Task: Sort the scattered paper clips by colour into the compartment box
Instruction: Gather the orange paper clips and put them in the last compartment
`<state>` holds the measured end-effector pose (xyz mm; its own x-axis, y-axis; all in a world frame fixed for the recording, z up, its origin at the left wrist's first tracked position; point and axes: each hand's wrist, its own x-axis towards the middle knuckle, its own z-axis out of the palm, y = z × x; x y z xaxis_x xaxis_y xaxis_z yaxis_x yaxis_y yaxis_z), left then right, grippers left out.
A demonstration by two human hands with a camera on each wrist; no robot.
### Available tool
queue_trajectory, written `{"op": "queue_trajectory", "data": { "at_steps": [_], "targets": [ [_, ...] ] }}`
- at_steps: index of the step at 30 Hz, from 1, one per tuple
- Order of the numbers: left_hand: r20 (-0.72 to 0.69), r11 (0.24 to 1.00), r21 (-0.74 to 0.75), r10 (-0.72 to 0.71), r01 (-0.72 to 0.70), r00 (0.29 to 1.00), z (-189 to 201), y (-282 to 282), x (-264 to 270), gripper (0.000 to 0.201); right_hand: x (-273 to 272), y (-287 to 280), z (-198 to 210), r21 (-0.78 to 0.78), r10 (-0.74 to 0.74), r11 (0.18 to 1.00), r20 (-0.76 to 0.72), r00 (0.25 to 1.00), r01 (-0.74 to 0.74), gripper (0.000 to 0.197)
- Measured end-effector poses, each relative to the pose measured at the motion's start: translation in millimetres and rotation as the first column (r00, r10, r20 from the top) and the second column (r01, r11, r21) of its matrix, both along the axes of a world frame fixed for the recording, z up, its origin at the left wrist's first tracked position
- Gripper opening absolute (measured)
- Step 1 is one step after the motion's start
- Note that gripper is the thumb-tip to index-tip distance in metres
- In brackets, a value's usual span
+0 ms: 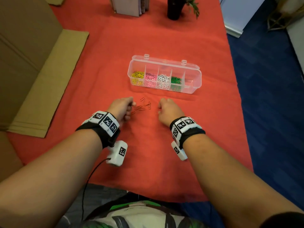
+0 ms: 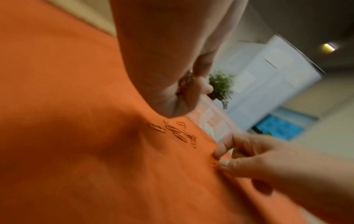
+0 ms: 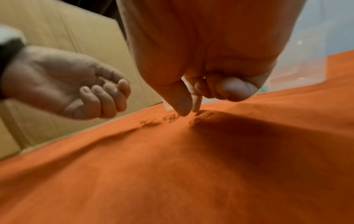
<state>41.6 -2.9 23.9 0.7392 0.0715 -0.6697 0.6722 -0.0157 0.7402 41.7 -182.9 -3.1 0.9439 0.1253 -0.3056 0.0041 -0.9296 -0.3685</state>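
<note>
The clear compartment box (image 1: 164,74) lies with its long axis running left to right across the orange-covered counter (image 1: 164,153), lid open at the back. Yellow, pink, white and green clips fill four bays; the rightmost bay's contents are unclear. A small cluster of orange paper clips (image 1: 142,105) lies just in front, between both hands. The left hand (image 1: 120,108) is curled around gathered clips; the right hand (image 1: 167,109) pinches thumb and forefinger together at the cloth. Bare cloth surrounds them.
</note>
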Motion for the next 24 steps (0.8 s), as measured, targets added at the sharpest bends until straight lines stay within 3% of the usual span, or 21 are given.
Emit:
{"op": "queue_trajectory", "data": {
  "at_steps": [1,3,6,9,11,13,16,18,19,20,21,22,23,24],
  "targets": [
    [0.060,0.978,0.191,-0.092,0.079,0.994,-3.4,2.1,1.5,0.033,-0.2,2.3,-1.5,-0.045,0.018,0.999,0.010,1.000,-0.017,0.025],
    [0.144,0.858,0.497,-0.231,0.132,0.962,-9.3,7.0,0.7,0.028,-1.3,4.3,-4.4,-0.101,0.027,0.995,0.026,0.999,-0.024,0.027],
    [0.147,0.659,0.732,-0.399,0.171,0.905,-14.7,8.7,-3.6,0.016,-1.2,4.5,-5.7,-0.061,-0.015,0.998,0.018,1.000,0.016,0.019],
    [0.100,0.535,0.816,-0.500,0.217,0.860,-24.7,7.1,-3.5,0.022,4.2,2.2,-0.8,0.173,-0.154,0.971,-0.075,0.985,0.165,0.009],
    [0.075,0.484,0.837,-0.564,0.255,0.822,-33.0,5.8,-3.5,0.024,7.7,-0.3,2.6,0.369,-0.253,0.877,-0.187,0.949,0.306,0.024],
    [0.064,0.469,0.837,-0.595,0.281,0.802,-36.7,3.6,-5.8,0.018,7.2,-1.6,7.5,0.550,-0.308,0.710,-0.318,0.897,0.439,0.027],
    [0.040,0.446,0.837,-0.628,0.318,0.777,-37.7,1.3,-10.0,0.016,5.3,-4.4,14.5,0.680,-0.276,0.457,-0.504,0.818,0.573,0.028],
    [0.045,0.479,0.812,-0.619,0.332,0.784,-36.3,-0.6,-10.0,0.019,4.1,-7.5,20.4,0.711,-0.237,0.272,-0.603,0.762,0.648,0.027],
    [0.051,0.534,0.775,-0.586,0.338,0.809,-32.7,-1.5,-10.1,0.020,3.1,-8.4,23.7,0.704,-0.213,0.180,-0.654,0.725,0.688,0.026],
    [0.061,0.635,0.695,-0.519,0.337,0.852,-29.3,-1.2,-9.1,0.019,2.3,-8.3,26.7,0.682,-0.195,0.114,-0.698,0.689,0.723,0.025],
    [0.072,0.783,0.540,-0.408,0.309,0.910,-24.4,-0.2,-7.7,0.019,2.3,-7.1,28.6,0.660,-0.190,0.091,-0.724,0.663,0.746,0.025],
    [0.063,0.921,0.319,-0.256,0.224,0.965,-19.6,0.9,-6.9,0.020,3.5,-4.3,28.5,0.641,-0.202,0.117,-0.732,0.651,0.758,0.025],
    [0.011,0.993,0.088,-0.083,0.082,0.996,-15.0,1.8,-7.2,0.020,6.3,-0.4,27.2,0.627,-0.235,0.201,-0.715,0.659,0.752,0.025],
    [-0.060,0.992,-0.109,0.064,-0.070,0.996,-10.9,4.0,-7.7,0.020,10.1,4.4,25.2,0.599,-0.282,0.353,-0.665,0.692,0.719,0.024]
  ]
}}
